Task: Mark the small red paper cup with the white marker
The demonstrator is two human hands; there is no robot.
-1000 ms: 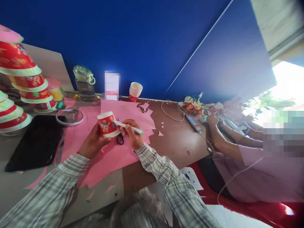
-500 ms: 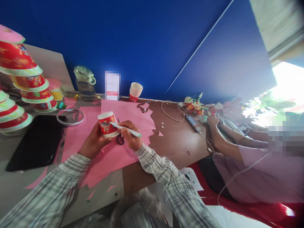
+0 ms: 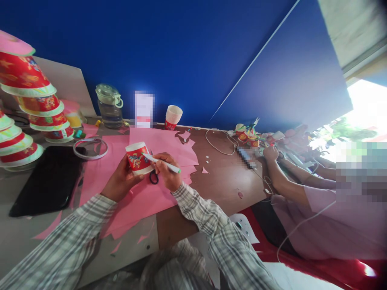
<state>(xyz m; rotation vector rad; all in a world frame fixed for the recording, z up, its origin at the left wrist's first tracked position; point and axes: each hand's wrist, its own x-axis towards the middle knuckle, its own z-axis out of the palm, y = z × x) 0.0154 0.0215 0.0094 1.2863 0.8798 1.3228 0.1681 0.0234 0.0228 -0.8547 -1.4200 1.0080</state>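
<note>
Left hand (image 3: 121, 183) grips an inverted paper cup (image 3: 138, 158) while the right hand (image 3: 168, 174) pinches a marker (image 3: 161, 163) against its wall; excess pressure may dent the cup, skewing the line.

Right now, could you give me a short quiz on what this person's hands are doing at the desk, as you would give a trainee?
1. True or false: the left hand holds a red and white paper cup.
2. What does the right hand hold? A) scissors B) a white pen C) a roll of tape
3. Fill in: the pen tip rests against the ____.

Key:
1. True; the cup is tilted on its side above the pink paper.
2. B; the black-handled scissors lie on the paper under the hands.
3. Cup.
</note>
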